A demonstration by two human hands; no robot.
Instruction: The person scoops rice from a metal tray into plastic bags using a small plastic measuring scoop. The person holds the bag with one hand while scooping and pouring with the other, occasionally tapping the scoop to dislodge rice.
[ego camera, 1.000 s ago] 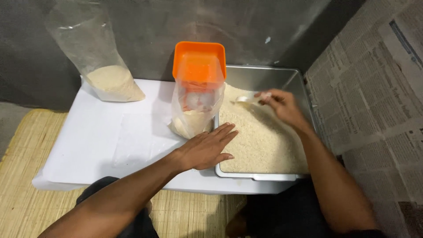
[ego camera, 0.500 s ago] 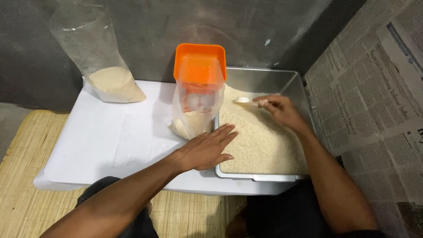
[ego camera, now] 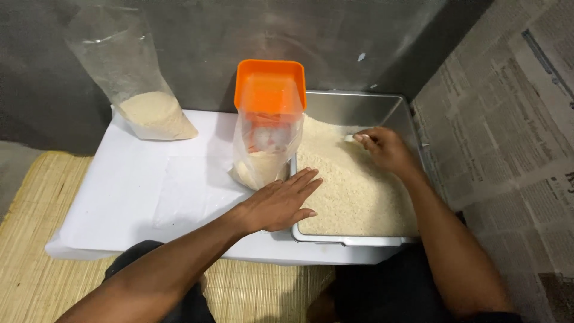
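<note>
**Spill risk at the tray edge and the propped bag**

Nearest me: left hand (ego camera: pixel 281 203) lies flat, fingers spread, gripping nothing. The palm bridges the near-left corner of the steel tray (ego camera: pixel 353 239), fingertips on the rice (ego camera: pixel 353 191). If I lean on that corner the tray could tip or slide on the white sheet (ego camera: pixel 137 185) and throw grain over the rim.

Next out: clear plastic bag (ego camera: pixel 263 158) with a little rice in the bottom, standing just left of the tray, touching its wall. The orange funnel-like scoop (ego camera: pixel 270 90) sits in the bag mouth. Nothing is holding either, so a bump from my left wrist could fold the bag and drop the orange piece.

Further: right hand (ego camera: pixel 385 149) is curled around a small pale scoop (ego camera: pixel 350 138), buried at the rice surface near the tray's far side. An overfilled lift would shed grain across the gap to the bag.

Far left: second bag (ego camera: pixel 143 101), part-filled, against the wall, well apart from both hands. Low risk.
</note>
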